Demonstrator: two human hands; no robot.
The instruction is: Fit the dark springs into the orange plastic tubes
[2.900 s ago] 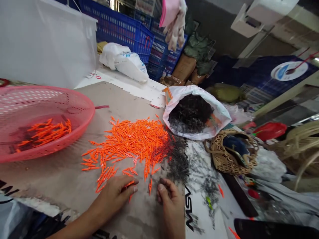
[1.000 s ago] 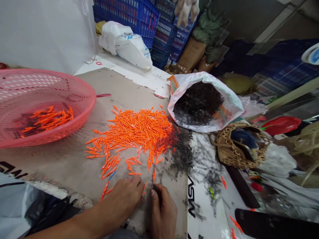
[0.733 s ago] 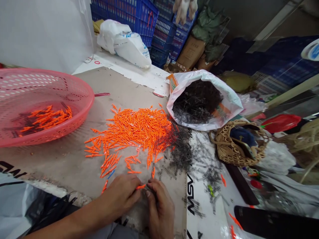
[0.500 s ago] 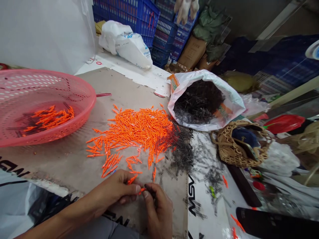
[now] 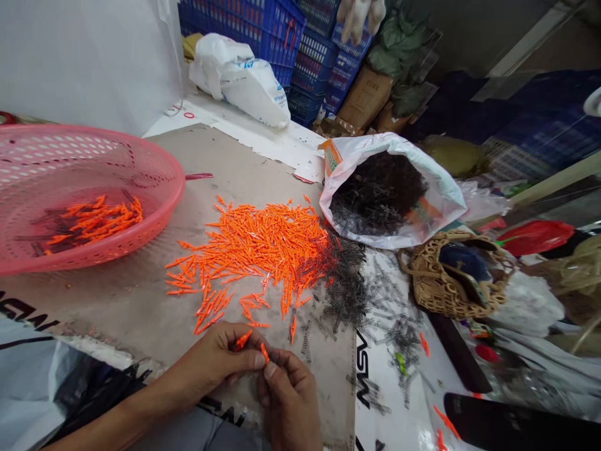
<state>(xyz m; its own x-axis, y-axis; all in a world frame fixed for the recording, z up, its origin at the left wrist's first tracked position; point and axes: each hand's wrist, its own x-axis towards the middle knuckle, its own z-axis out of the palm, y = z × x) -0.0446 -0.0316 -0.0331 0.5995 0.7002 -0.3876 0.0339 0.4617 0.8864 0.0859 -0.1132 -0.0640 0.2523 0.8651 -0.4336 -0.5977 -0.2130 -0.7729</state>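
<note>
"How are the hands set?"

"Close together over the near edge of the grey board (image 5: 248,178). The left hand (image 5: 230,357) grips an orange plastic piece (image 5: 243,339) against its bent forefinger. The right hand (image 5: 291,391) pinches a second orange piece (image 5: 265,352) between thumb and fingers, just beside the left thumb tip."

"Any room to move?"

"Mostly leftward: plain board runs from the left wrist up to the pink plastic colander (image 5: 164,216) at the left edge, orange pieces inside it. Ahead, the heap of orange pieces (image 5: 263,241) starts near the fingertips, and black coil springs (image 5: 347,288) spill off its right side onto the white board (image 5: 389,432). The near edge is ragged, the left forearm across it."

"Farther out?"

"A white sack (image 5: 444,207) gapes at the far right corner, dark stuff inside, a woven bag (image 5: 427,294) beside it."

"Anything to read?"

"Big black letters with an S in the middle, sideways on the white board, again by the near left corner. The blue print on the white plastic bag (image 5: 253,88) past the far edge I can't make out."
</note>
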